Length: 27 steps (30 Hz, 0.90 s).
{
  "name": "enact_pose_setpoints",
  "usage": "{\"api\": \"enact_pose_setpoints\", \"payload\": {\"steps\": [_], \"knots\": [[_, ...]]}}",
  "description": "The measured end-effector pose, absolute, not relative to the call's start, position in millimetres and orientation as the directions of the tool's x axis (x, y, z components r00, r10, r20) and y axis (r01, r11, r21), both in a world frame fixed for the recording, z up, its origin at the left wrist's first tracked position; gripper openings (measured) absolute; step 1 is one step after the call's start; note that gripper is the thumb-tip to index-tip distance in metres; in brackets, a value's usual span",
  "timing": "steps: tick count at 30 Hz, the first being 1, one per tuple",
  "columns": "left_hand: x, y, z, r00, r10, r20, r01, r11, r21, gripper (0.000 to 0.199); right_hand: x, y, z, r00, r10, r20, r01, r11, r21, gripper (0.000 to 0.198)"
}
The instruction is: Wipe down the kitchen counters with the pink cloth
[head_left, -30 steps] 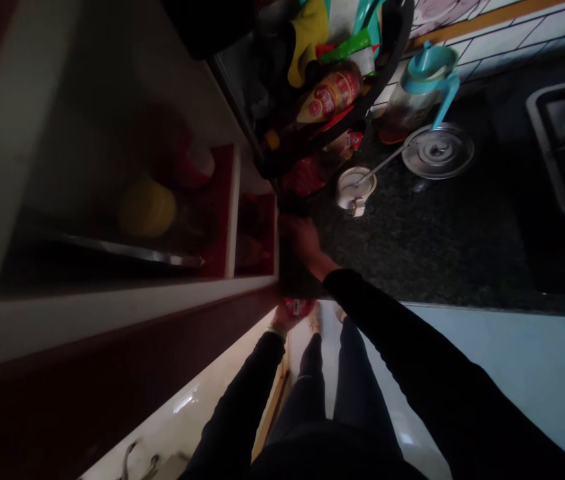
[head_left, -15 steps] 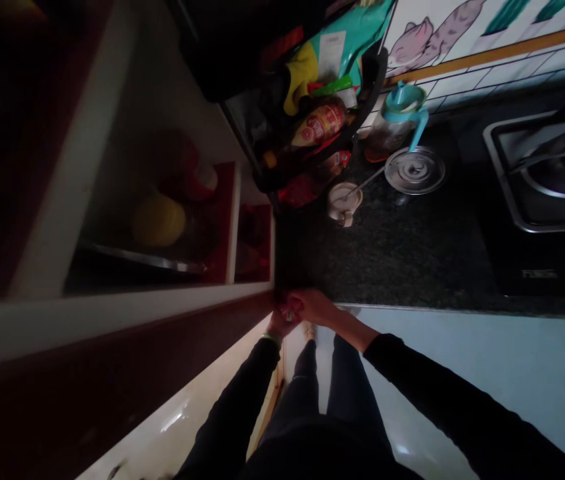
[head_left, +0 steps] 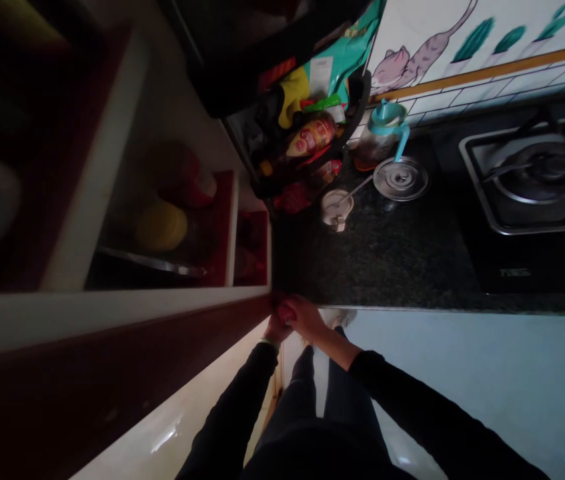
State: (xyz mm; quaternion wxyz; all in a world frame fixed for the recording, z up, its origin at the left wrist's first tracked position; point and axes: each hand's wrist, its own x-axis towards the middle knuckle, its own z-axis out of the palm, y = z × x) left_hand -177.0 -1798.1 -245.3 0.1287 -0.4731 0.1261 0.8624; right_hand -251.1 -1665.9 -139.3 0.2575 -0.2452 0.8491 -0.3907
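My left hand (head_left: 276,328) and my right hand (head_left: 303,317) meet just below the front edge of the dark counter (head_left: 392,260). Both are closed around a small red packet (head_left: 285,311), of which only a sliver shows between the fingers. My dark sleeves and legs fill the lower middle of the view. An open dark red cabinet door (head_left: 112,373) stands right beside my left hand.
The open cabinet holds a yellow container (head_left: 161,225) and a red jar (head_left: 197,187). A black rack (head_left: 307,133) with bottles and packets stands on the counter, beside a teal-lidded jug (head_left: 382,133), a steel lid (head_left: 401,179) and a white cup (head_left: 335,207). A gas stove (head_left: 532,180) lies at the right.
My right hand has come down from the counter corner to the packet in my left hand and now closes over it. The view has shifted, showing more of the stove.
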Motion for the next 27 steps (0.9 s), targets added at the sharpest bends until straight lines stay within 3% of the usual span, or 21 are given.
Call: {"api": "enact_pose_setpoints", "payload": {"steps": [2, 5, 7, 9, 13, 16, 19, 22, 27], "knots": [[-178, -1798, -243, -0.491, 0.116, -0.863, -0.352, -0.933, 0.074, 0.026, -278, -1657, -135, -0.804, -0.56, -0.199, -0.178, 0.546, -0.819, 0.036], [-179, -1798, -239, -0.454, 0.154, -0.878, -0.357, -0.934, 0.021, 0.034, -353, -1648, -136, -0.936, -0.348, -0.058, -0.148, 0.537, -0.831, 0.036], [-178, -1797, -236, -0.43, 0.179, -0.885, -0.34, -0.94, -0.025, 0.037, -397, -1655, -142, -0.98, -0.19, -0.056, -0.065, 0.574, -0.816, 0.039], [-178, -1796, -232, -0.417, 0.186, -0.89, -0.315, -0.948, -0.05, 0.036, -421, -1674, -149, -0.986, -0.143, -0.088, -0.016, 0.6, -0.8, 0.04], [-179, -1794, -223, -0.435, 0.158, -0.886, -0.312, -0.95, -0.016, 0.032, -411, -1718, -152, -0.933, -0.357, -0.038, -0.184, 0.565, -0.804, 0.039], [-180, -1793, -218, -0.436, 0.147, -0.888, -0.327, -0.945, 0.004, 0.03, -403, -1728, -146, -0.859, -0.506, -0.08, -0.246, 0.544, -0.802, 0.039], [-179, -1794, -217, -0.439, 0.153, -0.885, -0.332, -0.943, 0.002, 0.031, -417, -1725, -141, -0.837, -0.534, -0.12, -0.239, 0.554, -0.797, 0.037], [-177, -1794, -222, -0.456, 0.155, -0.877, -0.32, -0.948, -0.001, 0.032, -422, -1725, -144, -0.861, -0.504, -0.067, -0.268, 0.561, -0.783, 0.042], [-173, -1794, -232, -0.493, 0.097, -0.865, -0.332, -0.94, 0.084, 0.024, -349, -1713, -152, -0.813, -0.578, -0.077, -0.315, 0.547, -0.776, 0.05]]}}
